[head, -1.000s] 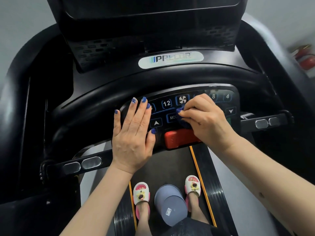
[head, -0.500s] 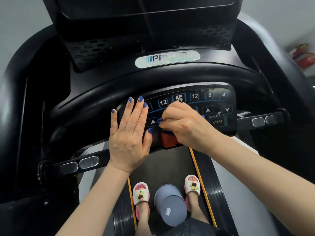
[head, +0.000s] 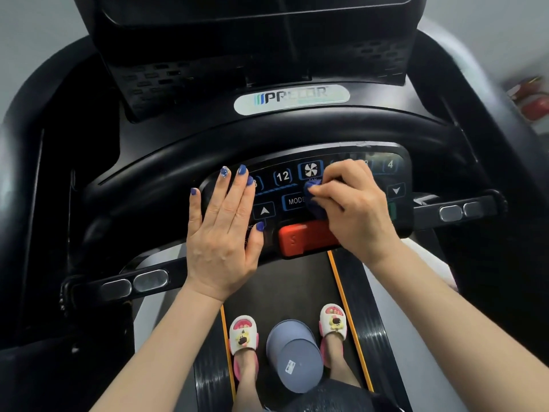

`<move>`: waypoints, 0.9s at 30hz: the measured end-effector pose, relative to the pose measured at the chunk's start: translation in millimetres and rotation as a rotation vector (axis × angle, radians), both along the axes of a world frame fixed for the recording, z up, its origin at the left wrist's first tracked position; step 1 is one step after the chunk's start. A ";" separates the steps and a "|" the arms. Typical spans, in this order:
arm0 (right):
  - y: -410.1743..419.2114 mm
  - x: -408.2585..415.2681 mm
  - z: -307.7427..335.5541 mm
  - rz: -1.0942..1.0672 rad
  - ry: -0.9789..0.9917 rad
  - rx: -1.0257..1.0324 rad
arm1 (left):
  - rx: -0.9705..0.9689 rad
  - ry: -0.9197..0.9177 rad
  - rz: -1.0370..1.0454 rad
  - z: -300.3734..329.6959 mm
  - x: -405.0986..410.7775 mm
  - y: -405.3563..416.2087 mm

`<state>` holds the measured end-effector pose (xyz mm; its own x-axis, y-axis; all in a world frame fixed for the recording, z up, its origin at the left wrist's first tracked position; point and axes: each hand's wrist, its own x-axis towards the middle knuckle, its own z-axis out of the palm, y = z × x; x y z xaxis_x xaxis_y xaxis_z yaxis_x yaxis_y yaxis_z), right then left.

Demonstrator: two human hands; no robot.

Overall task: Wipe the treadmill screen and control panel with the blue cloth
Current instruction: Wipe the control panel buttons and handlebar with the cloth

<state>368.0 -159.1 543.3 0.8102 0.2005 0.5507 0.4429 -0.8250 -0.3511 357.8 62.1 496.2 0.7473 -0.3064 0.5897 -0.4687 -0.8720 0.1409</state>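
Right hand (head: 353, 209) pinching the bunched blue cloth (head: 315, 209), now sliding back right across the control panel (head: 399, 173), sitting between the MODE key (head: 294, 200) and fan button (head: 310, 169) above the red stop bar (head: 300, 237). Left hand (head: 222, 230) still lying flat and open on the panel's left end. Probably just working back-and-forth passes, screen (head: 255, 7) up top still waiting.

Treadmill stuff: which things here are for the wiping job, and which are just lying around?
For the job:
- blue cloth, bunched in the right hand
- control panel
- screen
- left hand, flat on the panel

Just there:
- grey bucket between the slippers
- red stop button
- handlebar
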 end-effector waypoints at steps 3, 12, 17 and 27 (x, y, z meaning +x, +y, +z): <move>0.9 -8.5 -5.1 -0.062 0.021 0.039 | 0.000 0.002 -0.003 0.6 0.1 0.2; 21.3 2.3 -1.3 -0.191 -0.036 0.149 | 0.006 0.005 0.001 -0.1 -0.4 0.1; 18.4 0.8 -2.0 -0.219 -0.051 0.167 | 0.001 0.006 0.007 0.2 -0.5 -0.2; 39.7 19.5 7.3 -0.213 -0.076 0.207 | -0.005 0.015 0.001 0.2 -0.8 -0.1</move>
<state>387.5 -119.4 550.6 0.7771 -0.0927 0.6225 0.2986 -0.8164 -0.4944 357.1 62.0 496.4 0.7563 -0.3025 0.5801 -0.4656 -0.8718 0.1523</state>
